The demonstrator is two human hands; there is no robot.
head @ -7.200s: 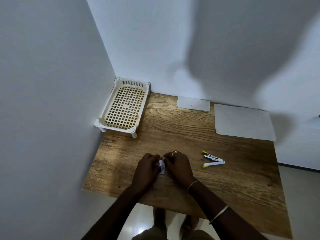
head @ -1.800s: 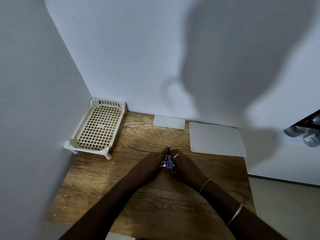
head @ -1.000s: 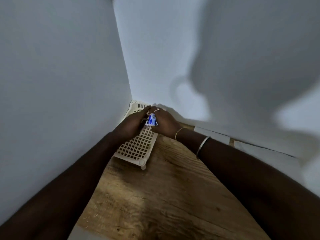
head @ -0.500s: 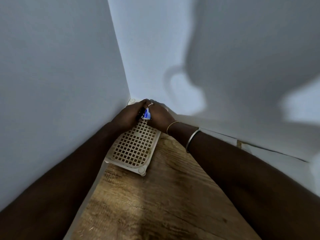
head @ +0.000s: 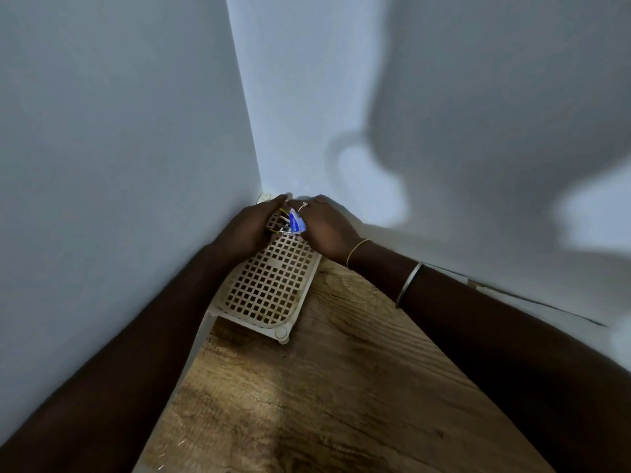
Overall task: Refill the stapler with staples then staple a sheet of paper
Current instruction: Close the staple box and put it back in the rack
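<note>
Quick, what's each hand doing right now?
Left hand: curled around the stapler over the basket.
Right hand: holding the blue staple box.

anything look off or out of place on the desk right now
Nothing spilled or damaged. Both hands, left hand and right hand, meet over the far end of the lattice tray, holding a small blue box and the stapler.

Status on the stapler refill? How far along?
Done: cannot confirm; no sheet of paper is in view. In hand: both the left hand and right hand hold the stapler and small blue staple box over the far end of the cream tray. Left: stapling the paper.
</note>
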